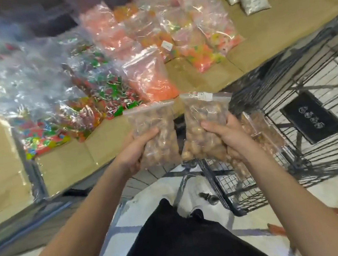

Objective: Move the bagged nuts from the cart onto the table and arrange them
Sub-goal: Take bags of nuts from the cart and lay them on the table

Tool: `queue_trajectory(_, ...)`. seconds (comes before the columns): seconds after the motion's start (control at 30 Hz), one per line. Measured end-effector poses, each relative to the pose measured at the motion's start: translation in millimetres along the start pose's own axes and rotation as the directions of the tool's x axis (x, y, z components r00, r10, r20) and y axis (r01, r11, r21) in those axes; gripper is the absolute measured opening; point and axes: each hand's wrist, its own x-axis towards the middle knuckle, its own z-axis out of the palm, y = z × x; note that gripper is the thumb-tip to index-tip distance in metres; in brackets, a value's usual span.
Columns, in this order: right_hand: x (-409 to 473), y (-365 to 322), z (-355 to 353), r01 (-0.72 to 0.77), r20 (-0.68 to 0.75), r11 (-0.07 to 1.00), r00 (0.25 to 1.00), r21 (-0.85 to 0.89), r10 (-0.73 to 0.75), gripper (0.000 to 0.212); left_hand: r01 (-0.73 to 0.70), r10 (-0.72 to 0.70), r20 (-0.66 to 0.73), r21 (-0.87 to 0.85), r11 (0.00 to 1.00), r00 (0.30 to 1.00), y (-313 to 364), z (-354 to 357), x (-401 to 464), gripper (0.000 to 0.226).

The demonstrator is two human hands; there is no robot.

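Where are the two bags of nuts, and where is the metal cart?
Left bag of nuts (152, 125): head view, upper middle of the bag, above the thumb.
Right bag of nuts (203, 118): head view, upper middle of the bag.
Wire cart (313, 77): head view, its wire side wall.

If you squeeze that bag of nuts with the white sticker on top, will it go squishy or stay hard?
The right hand grips the labelled bag of nuts, and it stands upright, so it probably feels lumpy and fairly firm. The empty plastic top looks thin, so that part is likely floppy. The shiny film may be a bit slippery. Packed full of round nuts, it is probably heavy for its size.
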Motion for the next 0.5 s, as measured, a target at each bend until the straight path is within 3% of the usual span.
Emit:
queue_trajectory(0.13,0,-5,62,0.012,0.184,0.995,0.983,-0.103,0.008,0.082,-0.065,0.055,-0.13,-0.078,0.995,0.99,4,-55,-37,0.064)
queue_trajectory(0.2,-1,-2,95,0.005,0.241,0.988,0.97,-0.154,0.033,0.072,-0.11,0.087,-0.195,-0.113,0.987,0.977,5,-84,-56,0.065)
queue_trajectory(0.3,-5,4,142,-0.036,0.296,0.98,0.951,-0.198,0.095,0.095,-0.144,0.101,-0.285,-0.133,0.981,0.953,5,-124,-86,0.064)
queue_trajectory(0.37,-10,12,181,-0.022,0.329,0.97,0.939,-0.241,0.103,0.102,-0.179,0.123,-0.335,-0.143,0.973,0.934,3,-156,-112,0.048)
queue_trajectory(0.43,-16,22,221,-0.008,0.369,0.964,0.923,-0.266,0.11,0.098,-0.228,0.157,-0.381,-0.15,0.962,0.911,0,-190,-139,0.039)
queue_trajectory(0.5,-27,34,261,-0.002,0.397,0.956,0.909,-0.294,0.125,0.086,-0.277,0.189,-0.428,-0.153,0.948,0.884,-3,-224,-164,0.047)
